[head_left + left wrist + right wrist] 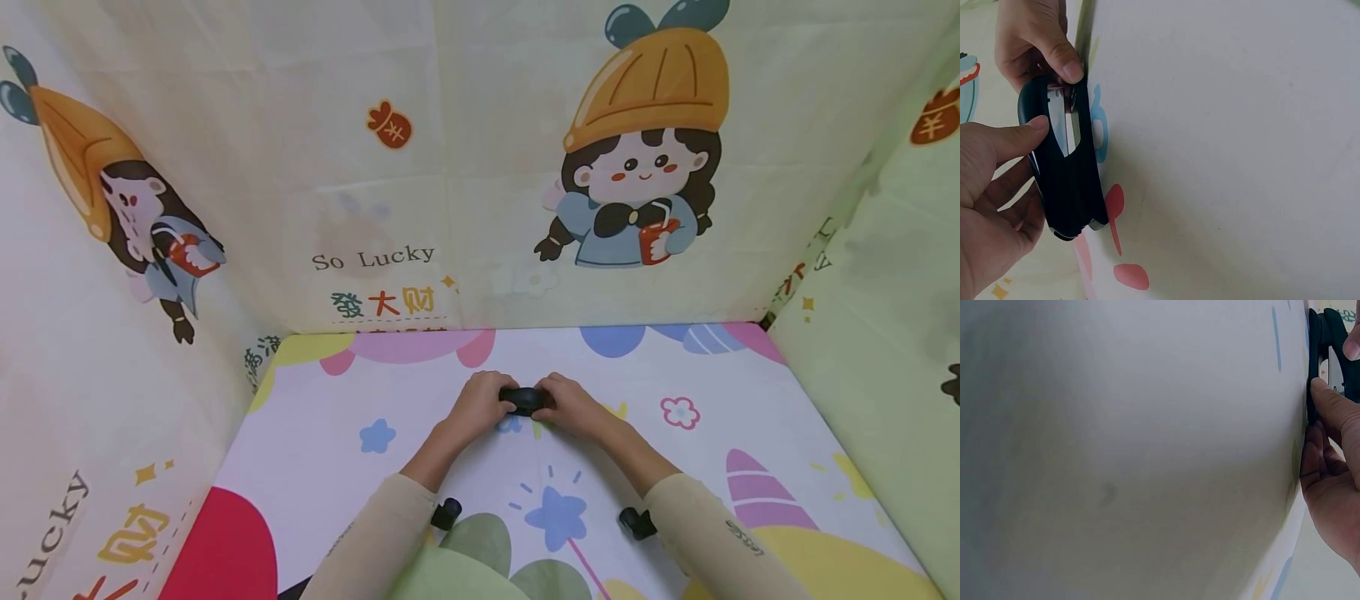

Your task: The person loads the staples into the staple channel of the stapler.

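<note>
A black stapler [525,400] stands on the patterned table cover, held at both ends. My left hand [482,400] grips the left end; in the left wrist view that hand [994,194] has its thumb on the stapler's [1063,187] upper arm, the fingers behind it. At the opposite end my right hand [572,406] pinches the base, its thumb low along it in the right wrist view, where part of the stapler [1313,362] shows. Between upper arm and base a metal strip is visible through a gap. The far side of the stapler is hidden.
Under the hands lies a white table cover [315,467] printed with colourful shapes. Cream fabric walls [487,208] with cartoon prints rise at the back and both sides. Small black wrist cameras [447,514] are near the sleeves, and the back table edge runs behind the stapler.
</note>
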Demonstrator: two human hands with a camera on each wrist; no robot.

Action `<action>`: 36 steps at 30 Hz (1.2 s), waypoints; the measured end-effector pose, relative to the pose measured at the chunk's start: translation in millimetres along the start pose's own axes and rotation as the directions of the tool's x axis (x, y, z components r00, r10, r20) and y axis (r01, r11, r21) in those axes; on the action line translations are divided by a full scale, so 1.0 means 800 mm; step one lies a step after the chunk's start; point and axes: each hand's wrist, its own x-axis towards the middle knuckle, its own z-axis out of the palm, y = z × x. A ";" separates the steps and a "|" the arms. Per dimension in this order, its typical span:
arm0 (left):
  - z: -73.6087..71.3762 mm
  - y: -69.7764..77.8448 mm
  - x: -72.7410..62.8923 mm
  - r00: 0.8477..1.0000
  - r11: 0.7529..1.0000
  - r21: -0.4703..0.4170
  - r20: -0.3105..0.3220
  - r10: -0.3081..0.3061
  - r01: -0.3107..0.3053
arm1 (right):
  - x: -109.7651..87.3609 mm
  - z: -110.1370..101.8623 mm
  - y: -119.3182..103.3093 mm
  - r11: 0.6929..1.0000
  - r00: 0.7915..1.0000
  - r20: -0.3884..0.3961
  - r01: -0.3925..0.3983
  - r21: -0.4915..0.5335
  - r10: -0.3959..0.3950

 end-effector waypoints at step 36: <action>-0.011 0.002 -0.013 0.998 0.997 0.052 -0.005 0.055 -0.054 | -0.012 -0.005 -0.002 1.000 0.999 -0.029 0.016 0.017 -0.015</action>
